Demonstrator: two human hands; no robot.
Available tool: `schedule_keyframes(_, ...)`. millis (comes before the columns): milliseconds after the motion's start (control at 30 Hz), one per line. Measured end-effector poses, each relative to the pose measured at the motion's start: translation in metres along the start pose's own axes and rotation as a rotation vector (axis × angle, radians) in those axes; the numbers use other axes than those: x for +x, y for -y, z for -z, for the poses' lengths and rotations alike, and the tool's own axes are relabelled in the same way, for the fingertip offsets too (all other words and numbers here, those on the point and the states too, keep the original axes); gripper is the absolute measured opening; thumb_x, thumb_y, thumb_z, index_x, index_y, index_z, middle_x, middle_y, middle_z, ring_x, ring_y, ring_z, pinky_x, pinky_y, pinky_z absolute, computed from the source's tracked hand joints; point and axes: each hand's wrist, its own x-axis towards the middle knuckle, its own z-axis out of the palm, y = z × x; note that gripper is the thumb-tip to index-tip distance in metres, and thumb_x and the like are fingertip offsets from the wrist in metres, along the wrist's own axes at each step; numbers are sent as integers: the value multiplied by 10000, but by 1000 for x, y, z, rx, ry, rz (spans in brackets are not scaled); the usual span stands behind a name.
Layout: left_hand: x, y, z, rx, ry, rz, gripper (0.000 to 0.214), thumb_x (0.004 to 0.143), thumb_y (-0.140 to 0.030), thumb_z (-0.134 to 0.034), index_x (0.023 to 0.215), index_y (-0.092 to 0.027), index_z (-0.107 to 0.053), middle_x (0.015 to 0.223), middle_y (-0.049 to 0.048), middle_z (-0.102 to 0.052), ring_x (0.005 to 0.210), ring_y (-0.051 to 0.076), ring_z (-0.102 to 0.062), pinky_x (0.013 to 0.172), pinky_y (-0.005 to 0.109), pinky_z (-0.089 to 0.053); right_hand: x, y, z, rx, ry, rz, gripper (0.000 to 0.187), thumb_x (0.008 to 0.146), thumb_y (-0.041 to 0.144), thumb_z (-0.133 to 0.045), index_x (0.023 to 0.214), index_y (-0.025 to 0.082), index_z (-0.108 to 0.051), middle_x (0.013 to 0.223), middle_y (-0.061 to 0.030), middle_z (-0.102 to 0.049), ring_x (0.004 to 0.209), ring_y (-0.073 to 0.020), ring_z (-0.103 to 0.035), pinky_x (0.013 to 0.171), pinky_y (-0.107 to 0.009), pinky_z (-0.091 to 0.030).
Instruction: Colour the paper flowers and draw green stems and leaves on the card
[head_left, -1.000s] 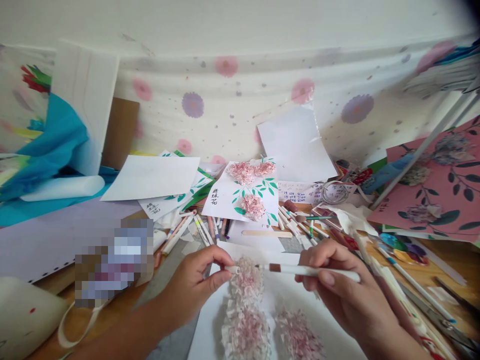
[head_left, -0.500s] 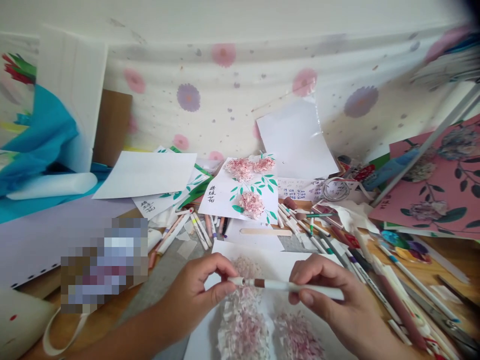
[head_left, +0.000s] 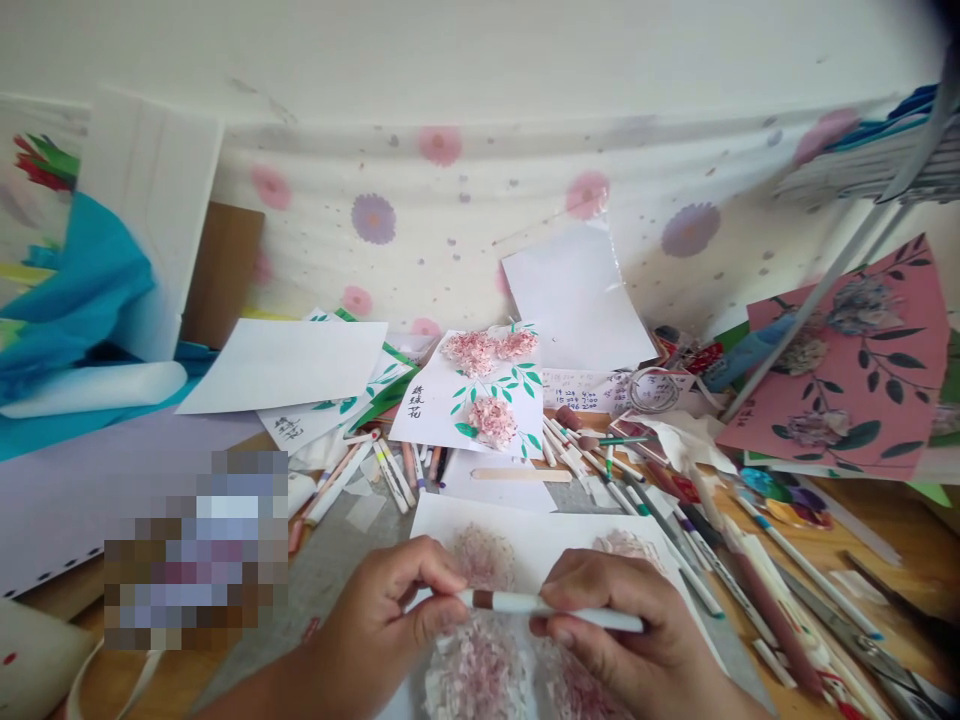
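Between my two hands a white marker [head_left: 514, 603] with a brown band lies almost level above the paper. My left hand [head_left: 409, 610] pinches its left end, the white cap [head_left: 466, 598], between thumb and fingertips. My right hand [head_left: 607, 610] is closed round the barrel, whose far end sticks out to the right. Below lies a white sheet [head_left: 431, 515] bearing several raised, fluffy pink-and-white paper flowers [head_left: 480, 670]. My hands and the marker partly cover the flowers.
A finished-looking flower picture [head_left: 424, 410] leans behind the sheet, with a wooden stick [head_left: 521, 475] before it. Loose markers [head_left: 390, 475] lie on both sides. Scissors [head_left: 847, 630] and a pink flower picture [head_left: 911, 400] are at right. A blurred-out object [head_left: 202, 550] is at left.
The brown band now sits closer to my left fingers, and the gap between cap and barrel no longer shows. Both hands appear lower and further left as the view shifted.
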Motion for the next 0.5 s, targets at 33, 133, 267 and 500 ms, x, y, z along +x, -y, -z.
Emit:
schedule_keyframes(33, 0, -1, 0, -7, 1, 1, 341, 853, -523, -701, 770, -198, -643, 728, 23, -636, 722, 171, -610, 675, 235, -467, 1, 0, -3, 17, 9, 14, 49, 866, 176, -681, 905, 204, -691, 700, -54, -716, 621, -165, -671, 577, -234, -509)
schedule_keyframes(133, 1, -2, -2, -57, 33, 43, 370, 854, -553, -686, 775, -198, -619, 729, 18, -624, 659, 157, -595, 619, 229, -469, 3, -1, -9, 11, 37, 37, 36, 885, 202, -663, 896, 188, -695, 714, -78, -716, 635, -168, -660, 581, -239, -499)
schedule_keyframes(267, -3, -1, -5, -95, 107, 113, 398, 901, -615, -573, 968, -225, -611, 675, -6, -543, 552, 133, -510, 524, 210, -421, 4, -1, -14, -40, 81, 142, 123, 931, 280, -612, 980, 195, -686, 741, -85, -712, 663, -167, -646, 599, -232, -492)
schedule_keyframes(500, -11, 1, -3, 97, 164, 89, 375, 948, -621, -453, 916, -270, -578, 706, -10, -465, 636, 161, -474, 600, 237, -393, 10, -4, -20, -132, 111, 342, 235, 990, 379, -491, 992, 192, -633, 720, -88, -698, 643, -174, -646, 635, -254, -512)
